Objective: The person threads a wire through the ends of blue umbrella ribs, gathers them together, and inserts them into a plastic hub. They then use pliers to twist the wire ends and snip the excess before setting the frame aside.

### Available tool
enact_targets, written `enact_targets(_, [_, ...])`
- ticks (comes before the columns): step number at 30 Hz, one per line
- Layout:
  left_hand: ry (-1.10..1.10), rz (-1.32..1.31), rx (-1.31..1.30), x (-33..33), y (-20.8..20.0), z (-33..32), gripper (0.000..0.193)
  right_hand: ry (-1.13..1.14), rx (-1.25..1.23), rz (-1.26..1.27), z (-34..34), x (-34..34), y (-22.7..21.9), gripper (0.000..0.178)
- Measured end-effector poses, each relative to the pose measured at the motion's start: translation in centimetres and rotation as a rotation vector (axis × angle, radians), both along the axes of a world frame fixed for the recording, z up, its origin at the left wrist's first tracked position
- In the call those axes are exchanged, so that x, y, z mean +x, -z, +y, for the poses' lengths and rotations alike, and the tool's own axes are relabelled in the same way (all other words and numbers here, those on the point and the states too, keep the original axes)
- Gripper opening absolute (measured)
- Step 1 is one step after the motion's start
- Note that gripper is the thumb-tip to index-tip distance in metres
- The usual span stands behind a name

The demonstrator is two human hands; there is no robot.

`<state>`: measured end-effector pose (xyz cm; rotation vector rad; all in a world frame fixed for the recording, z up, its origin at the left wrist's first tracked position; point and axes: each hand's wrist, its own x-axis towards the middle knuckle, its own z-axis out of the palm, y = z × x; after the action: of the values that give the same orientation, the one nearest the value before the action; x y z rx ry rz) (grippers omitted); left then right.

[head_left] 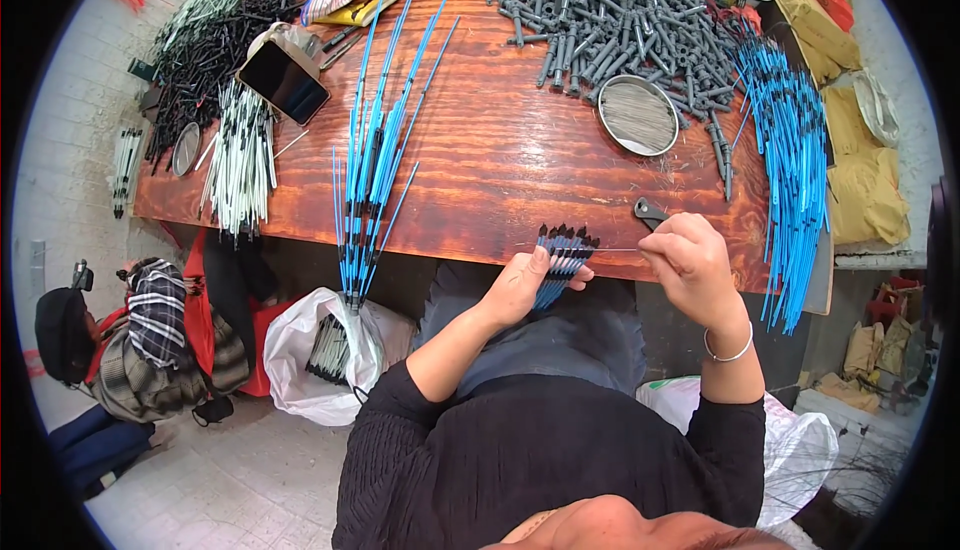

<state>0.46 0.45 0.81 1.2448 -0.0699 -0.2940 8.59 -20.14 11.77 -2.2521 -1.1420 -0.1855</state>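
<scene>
My left hand (518,288) is closed around a small bundle of blue sticks with black tips (566,250), held fanned side by side at the table's front edge. Beside it, my right hand (690,262) pinches the end of a thin, pale wire (618,249). That wire runs across to the bundle; where it ends among the sticks is too fine to tell. Just above the right hand, a black-handled tool (650,213) lies on the wooden table (480,140), its far end partly covered by the fingers.
A round tin of thin wires (638,115) sits before a heap of grey plastic rods (610,20). Blue sticks (790,180) hang over the right edge. More blue sticks (385,150), white sticks (240,160) and a phone (285,82) lie left. A white sack (290,345) stands below.
</scene>
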Motion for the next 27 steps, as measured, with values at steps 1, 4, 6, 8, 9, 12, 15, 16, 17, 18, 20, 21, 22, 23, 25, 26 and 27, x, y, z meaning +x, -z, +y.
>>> enact_targets(1, [0.002, -0.003, -0.003, -0.2, 0.1, 0.0, 0.078, 0.002, 0.007, 0.013, 0.2, -0.3, 0.1, 0.016])
enact_targets(4, [0.007, -0.025, -0.004, -0.3, 0.1, 0.1, 0.078, 0.006, 0.024, 0.025, 0.5, -0.7, 0.3, 0.014])
enact_targets(6, [0.015, -0.024, 0.005, -0.2, -0.1, 0.1, 0.078, 0.010, 0.039, 0.038, 0.3, -0.7, 0.5, 0.014])
enact_targets(8, [0.019, -0.022, 0.008, -0.3, -0.2, 0.1, 0.078, 0.012, 0.046, 0.046, 0.3, -1.0, 0.4, 0.014])
enact_targets(9, [0.018, -0.017, 0.009, -0.2, -0.2, 0.1, 0.078, 0.008, 0.043, 0.054, 0.4, -1.0, 0.2, 0.014])
enact_targets(12, [0.015, -0.005, 0.012, -0.2, -0.3, 0.2, 0.078, -0.001, 0.036, 0.070, 0.6, -0.9, 0.1, 0.014])
enact_targets(15, [0.038, 0.025, -0.009, -0.2, -0.4, 0.4, 0.077, 0.008, 0.080, 0.039, 0.7, 0.1, 0.7, 0.014])
enact_targets(16, [0.036, 0.027, -0.008, -0.3, -0.3, 0.4, 0.077, 0.006, 0.082, 0.041, 0.7, 0.2, 0.8, 0.014])
enact_targets(17, [0.035, 0.035, -0.042, -0.3, -0.1, 0.2, 0.076, 0.001, 0.090, 0.052, 0.7, 0.3, 0.8, 0.014])
enact_targets(18, [0.035, 0.043, -0.076, -0.2, -0.1, 0.1, 0.075, -0.002, 0.099, 0.063, 0.7, 0.4, 0.8, 0.014])
enact_targets(20, [0.037, 0.052, -0.111, -0.1, -0.1, 0.1, 0.075, -0.004, 0.107, 0.075, 0.9, 0.4, 0.9, 0.014])
enact_targets(21, [0.051, 0.037, -0.087, 0.0, -0.2, 0.3, 0.074, -0.017, 0.132, 0.110, 1.5, 0.3, 1.0, 0.014])
enact_targets(22, [0.066, 0.023, -0.063, 0.0, -0.5, 0.5, 0.073, -0.029, 0.156, 0.146, 2.0, 0.1, 1.1, 0.014])
enact_targets(23, [0.083, 0.008, -0.039, 0.1, -0.6, 0.5, 0.073, -0.039, 0.181, 0.182, 2.1, 0.0, 1.1, 0.014])
enact_targets(25, [0.073, 0.060, -0.081, 0.0, -0.1, 0.3, 0.072, -0.036, 0.185, 0.214, 2.2, 0.8, 0.9, 0.013])
enact_targets(26, [0.057, 0.110, -0.120, -0.2, 0.2, 0.2, 0.072, -0.039, 0.192, 0.244, 2.4, 1.7, 0.7, 0.011])
enact_targets(27, [0.039, 0.161, -0.160, -0.5, 0.4, 0.2, 0.071, -0.045, 0.197, 0.276, 2.8, 2.7, 0.6, 0.010])
